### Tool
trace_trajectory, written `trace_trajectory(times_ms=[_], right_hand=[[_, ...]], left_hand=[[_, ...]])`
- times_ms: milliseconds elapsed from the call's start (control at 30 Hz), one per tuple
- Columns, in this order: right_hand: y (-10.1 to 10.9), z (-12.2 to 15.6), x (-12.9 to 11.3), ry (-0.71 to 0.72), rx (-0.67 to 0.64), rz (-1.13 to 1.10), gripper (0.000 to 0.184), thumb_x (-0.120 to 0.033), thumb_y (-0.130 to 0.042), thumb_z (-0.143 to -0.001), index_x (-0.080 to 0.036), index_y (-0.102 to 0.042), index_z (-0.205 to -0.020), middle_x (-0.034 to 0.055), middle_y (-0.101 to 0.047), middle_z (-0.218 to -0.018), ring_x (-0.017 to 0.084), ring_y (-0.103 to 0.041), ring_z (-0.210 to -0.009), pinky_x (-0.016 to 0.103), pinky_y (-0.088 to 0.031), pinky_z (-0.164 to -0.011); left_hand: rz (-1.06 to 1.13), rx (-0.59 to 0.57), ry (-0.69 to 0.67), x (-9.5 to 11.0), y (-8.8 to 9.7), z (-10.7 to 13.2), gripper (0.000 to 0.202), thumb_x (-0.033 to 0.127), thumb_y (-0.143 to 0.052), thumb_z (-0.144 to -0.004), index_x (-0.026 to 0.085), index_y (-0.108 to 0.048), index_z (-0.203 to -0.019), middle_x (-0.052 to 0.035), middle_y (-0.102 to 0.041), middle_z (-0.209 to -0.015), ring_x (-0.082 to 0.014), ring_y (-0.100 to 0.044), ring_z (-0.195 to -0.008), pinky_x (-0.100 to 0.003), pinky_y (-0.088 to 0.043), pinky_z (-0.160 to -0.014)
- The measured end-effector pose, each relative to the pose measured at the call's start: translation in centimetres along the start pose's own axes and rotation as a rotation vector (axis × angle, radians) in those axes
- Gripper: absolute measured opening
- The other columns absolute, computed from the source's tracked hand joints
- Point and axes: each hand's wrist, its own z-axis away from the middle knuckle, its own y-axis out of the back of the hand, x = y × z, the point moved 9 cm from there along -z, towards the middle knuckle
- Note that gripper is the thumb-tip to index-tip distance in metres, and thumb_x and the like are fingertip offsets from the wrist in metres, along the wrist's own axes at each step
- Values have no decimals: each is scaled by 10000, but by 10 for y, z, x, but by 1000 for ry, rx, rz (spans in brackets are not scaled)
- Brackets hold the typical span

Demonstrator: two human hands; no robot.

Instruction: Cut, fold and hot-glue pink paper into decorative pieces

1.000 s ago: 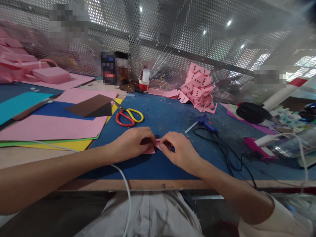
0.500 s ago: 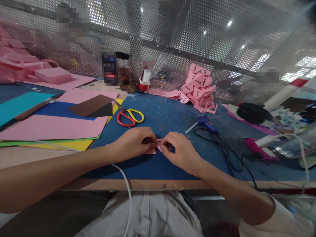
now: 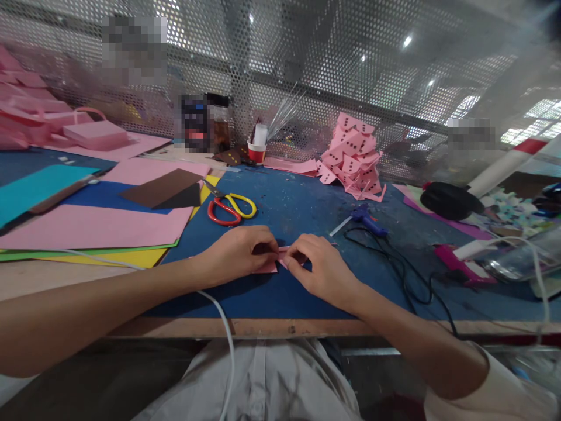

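Note:
A small folded piece of pink paper (image 3: 268, 269) lies on the blue table mat near the front edge, mostly hidden under my fingers. My left hand (image 3: 239, 254) pinches it from the left, thumb and fingertips together. From the right, my right hand (image 3: 322, 269) pinches the same pink piece, its fingertips close to the left ones. Behind my left hand lie scissors (image 3: 230, 209) with one red and one yellow handle loop. A blue glue gun (image 3: 369, 222) with a clear stick rests beyond my right hand.
Coloured sheets (image 3: 96, 227) are stacked at the left, with a white cable running over them. A pile of dotted pink pieces (image 3: 353, 155) and a red-and-white cup (image 3: 256, 152) stand at the back. The glue gun's black cord (image 3: 397, 269) curls at the right.
Both hands stay nearly in place on the pink paper. The right fingertips have shifted very slightly on it.

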Motion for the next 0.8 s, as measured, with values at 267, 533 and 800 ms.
trace_trajectory(times_ms=[267, 533, 800], right_hand=[[-1, -1, 7, -41, -4, -54, 140, -295, -575, -921, -202, -590, -817, 3, -645, -837, 152, -567, -802, 306, -366, -753], [-4, -1, 9, -48, -15, -58, 128, -255, -594, -897, -198, -591, -783, -4, -622, -775, 147, -546, -777, 294, -364, -735], [-4, 0, 8, -43, -18, -41, 99, -207, -604, -870, -197, -584, -774, -6, -615, -775, 146, -539, -775, 294, -361, -737]], left_hand=[[-9, -4, -4, 1, 0, -1, 112, 234, -586, -854, 191, -688, -871, -10, -638, -830, -125, -573, -735, -218, -410, -649], [-14, -2, 18, -1, -1, 0, 124, 226, -567, -852, 189, -683, -876, -10, -648, -834, -128, -572, -737, -223, -404, -645], [26, 7, 66, -2, 2, 0, 152, 207, -545, -837, 191, -671, -920, 3, -653, -793, -114, -573, -679, -205, -392, -586]])
